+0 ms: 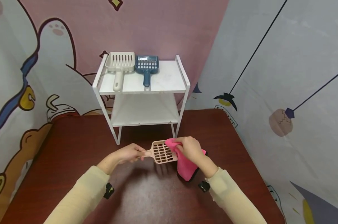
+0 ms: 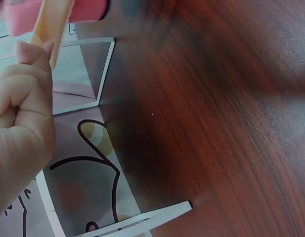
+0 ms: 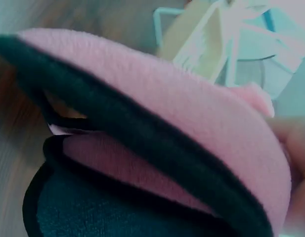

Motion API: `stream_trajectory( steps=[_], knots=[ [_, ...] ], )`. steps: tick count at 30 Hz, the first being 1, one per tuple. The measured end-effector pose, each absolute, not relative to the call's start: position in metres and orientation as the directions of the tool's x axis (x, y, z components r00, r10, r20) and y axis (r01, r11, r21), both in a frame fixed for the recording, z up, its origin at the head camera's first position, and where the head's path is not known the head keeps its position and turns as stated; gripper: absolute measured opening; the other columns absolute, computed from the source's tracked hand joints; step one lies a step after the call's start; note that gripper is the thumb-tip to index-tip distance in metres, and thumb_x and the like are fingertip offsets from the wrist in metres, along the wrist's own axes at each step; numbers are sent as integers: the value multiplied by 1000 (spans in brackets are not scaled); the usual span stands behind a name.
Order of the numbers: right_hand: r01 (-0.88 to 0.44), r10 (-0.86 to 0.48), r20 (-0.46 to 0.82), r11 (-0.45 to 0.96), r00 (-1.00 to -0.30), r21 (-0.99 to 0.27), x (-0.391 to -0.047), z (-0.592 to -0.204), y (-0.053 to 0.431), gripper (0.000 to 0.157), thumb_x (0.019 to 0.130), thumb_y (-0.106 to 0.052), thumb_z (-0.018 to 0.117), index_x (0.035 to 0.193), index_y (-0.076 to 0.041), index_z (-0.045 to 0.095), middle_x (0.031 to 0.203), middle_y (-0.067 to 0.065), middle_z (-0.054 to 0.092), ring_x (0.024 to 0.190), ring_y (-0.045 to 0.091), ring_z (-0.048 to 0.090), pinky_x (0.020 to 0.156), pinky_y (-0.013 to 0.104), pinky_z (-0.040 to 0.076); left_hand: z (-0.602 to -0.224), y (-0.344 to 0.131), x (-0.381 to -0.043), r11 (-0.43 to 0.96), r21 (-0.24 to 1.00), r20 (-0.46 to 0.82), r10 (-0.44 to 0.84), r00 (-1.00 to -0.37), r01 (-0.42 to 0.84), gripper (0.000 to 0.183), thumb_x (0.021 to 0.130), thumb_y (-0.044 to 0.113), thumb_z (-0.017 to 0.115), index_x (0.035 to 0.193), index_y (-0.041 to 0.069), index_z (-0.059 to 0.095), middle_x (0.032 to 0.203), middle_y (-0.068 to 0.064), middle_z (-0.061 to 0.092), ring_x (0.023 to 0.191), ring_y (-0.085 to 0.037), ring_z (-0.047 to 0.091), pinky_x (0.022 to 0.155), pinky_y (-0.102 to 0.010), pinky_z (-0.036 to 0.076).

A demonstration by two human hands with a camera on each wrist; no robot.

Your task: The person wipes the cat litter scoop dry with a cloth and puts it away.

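My left hand (image 1: 130, 153) grips the handle of a beige slotted litter scoop (image 1: 159, 152), its fingers curled round the handle in the left wrist view. The scoop is held over the table with its slotted head pointing right. My right hand (image 1: 190, 149) holds a bunched pink cloth (image 1: 185, 166) with dark edging at the scoop's far right corner. Part of the cloth hangs below the hand and covers that side of the scoop. In the right wrist view the folded cloth (image 3: 142, 84) fills most of the picture, with a dark teal side showing and the scoop behind it.
A white two-tier rack (image 1: 169, 77) stands at the back of the dark red-brown table (image 1: 74, 174). On its top shelf lie a cream litter scoop (image 1: 119, 67) and a blue litter scoop (image 1: 147, 69). Walls with cartoon drawings surround the table's back and sides.
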State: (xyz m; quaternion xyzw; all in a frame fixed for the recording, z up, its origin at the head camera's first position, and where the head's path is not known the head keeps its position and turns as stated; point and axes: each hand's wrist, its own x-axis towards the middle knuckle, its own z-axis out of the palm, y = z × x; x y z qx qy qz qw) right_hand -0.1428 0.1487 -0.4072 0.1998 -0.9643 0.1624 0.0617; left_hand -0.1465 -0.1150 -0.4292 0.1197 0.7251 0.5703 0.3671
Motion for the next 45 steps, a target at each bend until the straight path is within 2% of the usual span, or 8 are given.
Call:
stream_trajectory(
  steps=[4,9,15,19,27,35,40,45],
  knots=[
    [-577,-553,173,749,-815,-327,-136,-404,135,17,79,-7,70,93,-16,74,90,-2,72,77,15,65,64,30,50,-429,-112,-148,294,927,-369,618,-695,-231,22,95,6,45,82,-2,61,53,9,37,45,-1,25,45,-20,20],
    [-666,-663,126,684,-738,-299,-131,-411,125,18,79,-4,66,86,-20,73,82,-10,70,70,6,59,62,19,47,-427,-109,-149,295,925,-375,596,-710,-241,20,95,5,44,95,-8,60,56,6,41,45,-2,22,44,-19,19],
    [-650,-644,116,720,-756,-243,-130,-414,130,25,77,-2,64,81,-24,73,74,-13,68,62,7,55,53,19,40,-426,-113,-148,306,924,-376,612,-696,-230,21,95,4,46,104,-11,58,58,6,42,44,-3,22,45,-21,18],
    [-596,-598,71,769,-798,-230,-130,-414,140,21,80,-8,68,88,-26,75,84,-13,71,75,9,64,57,25,47,-425,-114,-147,302,925,-374,615,-694,-231,22,95,5,46,106,-10,59,59,5,42,44,-2,22,45,-20,19],
    [-526,-541,9,813,-841,-248,-134,-408,158,18,83,-14,69,96,-26,74,92,-11,71,86,11,66,57,30,47,-424,-116,-145,284,927,-370,602,-708,-244,25,96,5,45,109,-13,56,64,6,49,44,-2,24,44,-18,20],
    [-434,-443,-28,887,-896,-156,-146,-410,183,21,81,-6,67,94,-21,74,88,0,71,76,18,64,55,31,46,-423,-123,-144,298,927,-362,551,-752,-228,27,97,14,47,105,-9,60,63,6,50,46,-2,25,45,-18,22],
    [-359,-371,-21,911,-928,-201,-154,-408,201,20,82,-7,67,98,-17,74,97,4,71,80,19,65,55,32,46,-421,-128,-144,340,912,-386,524,-759,-229,38,100,23,41,116,-8,57,72,8,61,51,-2,34,47,-16,27],
    [-317,-328,1,910,-945,-266,-156,-401,208,19,83,-10,68,101,-14,73,99,6,71,84,22,65,60,34,49,-424,-126,-142,369,902,-396,507,-765,-222,40,98,23,46,126,-4,55,76,8,62,55,-2,39,50,-16,31]
  ],
)
